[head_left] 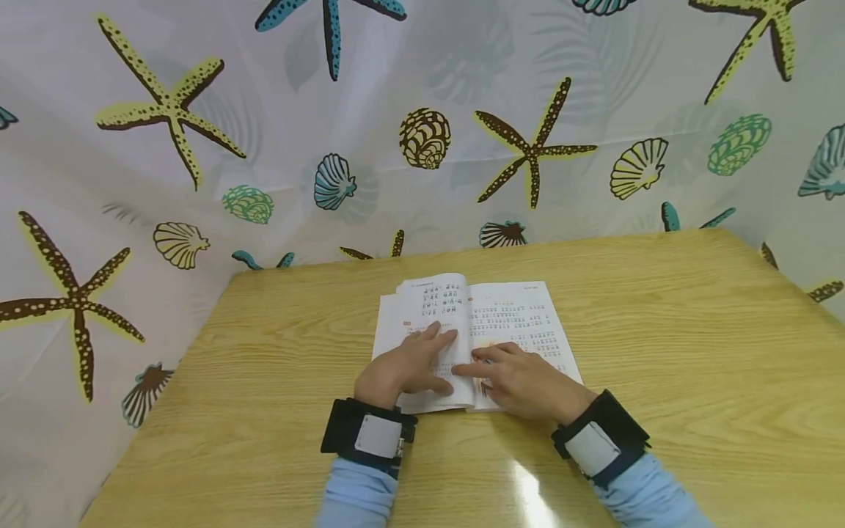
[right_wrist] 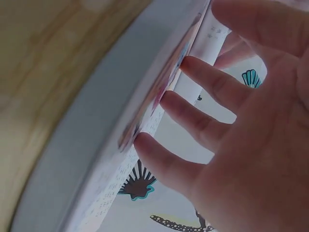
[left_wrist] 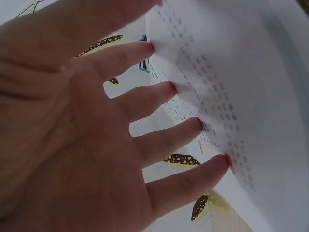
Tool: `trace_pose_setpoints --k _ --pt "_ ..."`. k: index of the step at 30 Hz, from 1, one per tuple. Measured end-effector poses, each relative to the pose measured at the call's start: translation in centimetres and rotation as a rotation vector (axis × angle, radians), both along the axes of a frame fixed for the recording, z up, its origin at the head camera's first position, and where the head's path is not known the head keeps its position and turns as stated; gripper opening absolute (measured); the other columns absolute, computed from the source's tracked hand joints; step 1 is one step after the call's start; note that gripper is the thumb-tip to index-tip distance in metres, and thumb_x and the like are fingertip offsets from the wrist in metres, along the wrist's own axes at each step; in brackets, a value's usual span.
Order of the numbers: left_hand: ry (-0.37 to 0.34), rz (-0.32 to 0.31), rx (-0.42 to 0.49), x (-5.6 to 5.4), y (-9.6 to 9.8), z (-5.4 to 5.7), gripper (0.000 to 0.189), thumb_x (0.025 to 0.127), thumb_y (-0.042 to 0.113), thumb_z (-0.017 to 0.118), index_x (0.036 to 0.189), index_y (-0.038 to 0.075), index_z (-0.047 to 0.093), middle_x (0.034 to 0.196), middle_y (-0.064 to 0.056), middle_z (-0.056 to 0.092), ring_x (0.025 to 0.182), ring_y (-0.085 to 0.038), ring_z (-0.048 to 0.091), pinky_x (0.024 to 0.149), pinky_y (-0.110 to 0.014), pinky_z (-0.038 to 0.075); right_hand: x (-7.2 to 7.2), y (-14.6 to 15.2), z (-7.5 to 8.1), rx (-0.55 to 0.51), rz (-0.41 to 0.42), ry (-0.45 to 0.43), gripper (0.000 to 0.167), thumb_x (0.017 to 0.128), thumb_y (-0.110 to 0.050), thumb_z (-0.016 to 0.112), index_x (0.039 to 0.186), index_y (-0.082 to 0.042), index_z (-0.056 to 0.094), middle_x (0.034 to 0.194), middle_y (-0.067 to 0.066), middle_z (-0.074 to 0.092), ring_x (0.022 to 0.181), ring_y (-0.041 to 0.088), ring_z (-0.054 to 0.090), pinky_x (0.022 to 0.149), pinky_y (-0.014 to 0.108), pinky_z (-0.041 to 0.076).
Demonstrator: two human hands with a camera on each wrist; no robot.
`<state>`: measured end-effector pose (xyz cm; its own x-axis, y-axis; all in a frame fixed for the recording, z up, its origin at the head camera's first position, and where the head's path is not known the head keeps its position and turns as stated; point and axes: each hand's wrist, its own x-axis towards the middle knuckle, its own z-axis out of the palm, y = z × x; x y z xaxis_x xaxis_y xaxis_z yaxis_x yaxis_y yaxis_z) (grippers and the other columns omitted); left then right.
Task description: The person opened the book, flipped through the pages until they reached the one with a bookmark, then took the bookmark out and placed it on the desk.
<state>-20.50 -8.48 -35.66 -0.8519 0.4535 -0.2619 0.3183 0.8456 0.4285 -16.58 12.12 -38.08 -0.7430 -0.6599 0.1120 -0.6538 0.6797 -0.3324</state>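
An open book [head_left: 521, 312] with printed text lies on the wooden table, its left leaf bulging up near the spine. My left hand [head_left: 412, 363] rests on the left page with fingers spread. In the left wrist view its fingertips [left_wrist: 195, 125] touch the printed paper. From the other side my right hand [head_left: 524, 378] lies over the lower part of the right page, index finger reaching across the spine onto the left page. The right wrist view has its fingertips [right_wrist: 166, 99] touching the page beside a coloured picture. Neither hand grips anything.
The wooden table [head_left: 284, 345] stretches out around the book. Behind it hangs a white cloth [head_left: 370, 103] printed with starfish and shells. Both wrists wear black straps, the left strap [head_left: 370, 434] and the right strap [head_left: 601, 440], below which come light blue sleeves.
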Motion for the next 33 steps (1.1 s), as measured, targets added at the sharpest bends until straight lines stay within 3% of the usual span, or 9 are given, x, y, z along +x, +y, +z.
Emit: trace_pose_setpoints --k 2,6,11,17,24,30,33 --pt "-0.044 0.017 -0.033 0.0 0.2 -0.3 0.083 0.086 0.02 0.083 0.157 0.017 0.04 0.167 -0.01 0.022 0.152 -0.037 0.019 0.117 -0.056 0.027 0.0 0.0 0.0 0.001 0.003 0.014 0.044 0.096 -0.001 0.063 0.136 -0.018 0.067 0.139 0.022 0.058 0.123 0.049 0.054 0.089 0.065 0.051" --pt "-0.031 0.033 -0.029 -0.1 0.3 -0.4 0.082 0.084 0.017 0.084 0.155 0.017 0.043 0.166 -0.009 0.024 0.152 -0.034 0.021 0.118 -0.054 0.027 0.0 0.1 -0.1 0.007 0.004 0.055 0.045 0.095 -0.001 0.066 0.138 -0.014 0.064 0.136 0.019 0.059 0.122 0.046 0.056 0.089 0.062 0.052" --pt "-0.039 0.032 -0.007 -0.1 0.2 -0.3 0.082 0.083 0.016 0.085 0.155 0.016 0.044 0.167 -0.009 0.024 0.152 -0.034 0.021 0.118 -0.053 0.027 -0.1 0.8 -0.2 0.028 -0.093 0.08 0.043 0.093 -0.01 0.074 0.135 -0.009 0.065 0.128 0.013 0.063 0.115 0.037 0.059 0.088 0.055 0.055" --pt "-0.049 0.043 0.023 0.0 0.3 -0.3 0.082 0.083 0.013 0.085 0.155 0.016 0.044 0.167 -0.009 0.024 0.152 -0.034 0.02 0.119 -0.052 0.025 -0.9 3.3 0.1 0.08 -0.253 0.008 0.03 0.086 -0.008 0.08 0.116 -0.011 0.075 0.116 0.011 0.062 0.106 0.035 0.057 0.086 0.055 0.053" --pt "-0.053 0.049 0.031 0.0 0.2 -0.3 0.083 0.083 0.012 0.085 0.155 0.016 0.044 0.167 -0.009 0.024 0.152 -0.034 0.02 0.119 -0.052 0.024 -1.7 6.4 0.4 0.071 -0.397 -0.122 0.035 0.084 0.002 0.074 0.118 -0.007 0.074 0.121 0.019 0.058 0.105 0.04 0.054 0.085 0.054 0.052" --pt "-0.05 0.049 0.038 0.2 0.3 -0.1 0.083 0.082 0.012 0.085 0.155 0.015 0.045 0.166 -0.009 0.025 0.152 -0.034 0.021 0.119 -0.052 0.025 -1.8 7.4 0.2 0.025 -0.402 -0.147 0.036 0.084 0.003 0.075 0.119 -0.002 0.072 0.121 0.023 0.056 0.102 0.041 0.054 0.083 0.052 0.051" --pt "-0.047 0.048 0.035 0.2 0.3 0.0 0.083 0.082 0.012 0.086 0.154 0.015 0.045 0.166 -0.009 0.025 0.152 -0.034 0.022 0.119 -0.052 0.026 -1.9 7.6 0.1 0.027 -0.436 -0.179 0.043 0.086 -0.001 0.074 0.127 0.005 0.065 0.128 0.029 0.053 0.111 0.048 0.051 0.09 0.058 0.049"
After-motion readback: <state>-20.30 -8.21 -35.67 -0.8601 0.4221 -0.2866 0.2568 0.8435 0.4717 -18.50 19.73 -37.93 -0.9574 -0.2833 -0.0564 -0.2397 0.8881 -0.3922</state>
